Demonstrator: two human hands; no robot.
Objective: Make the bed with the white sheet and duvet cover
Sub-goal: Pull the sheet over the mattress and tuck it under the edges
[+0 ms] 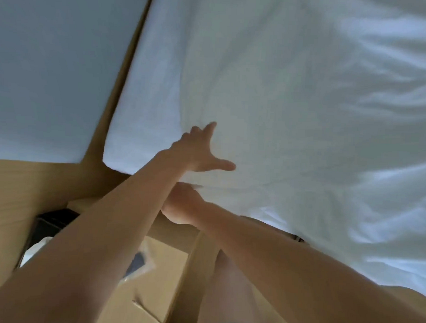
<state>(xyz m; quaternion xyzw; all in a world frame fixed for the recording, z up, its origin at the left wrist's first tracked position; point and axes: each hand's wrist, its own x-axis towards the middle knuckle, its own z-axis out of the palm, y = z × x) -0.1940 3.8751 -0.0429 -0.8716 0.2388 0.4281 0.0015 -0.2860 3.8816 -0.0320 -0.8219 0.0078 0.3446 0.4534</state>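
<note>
A white sheet (293, 103) lies wrinkled over the mattress, which fills most of the view. Along the left side and at the near corner a strip of textured white mattress cover (146, 115) shows uncovered. My left hand (202, 149) rests flat on the sheet near that corner, fingers and thumb spread. Just below it, at the mattress's near edge, my right hand (181, 203) is curled round the sheet's hem, its fingertips hidden under the fabric. No duvet cover is distinguishable from the sheet.
A light wooden bed frame (104, 123) runs along the mattress's left side and near end. A pale grey-blue surface (53, 71) fills the upper left. An open cardboard box (154, 280) and a dark object (53, 221) sit below, beside my bare leg (229, 287).
</note>
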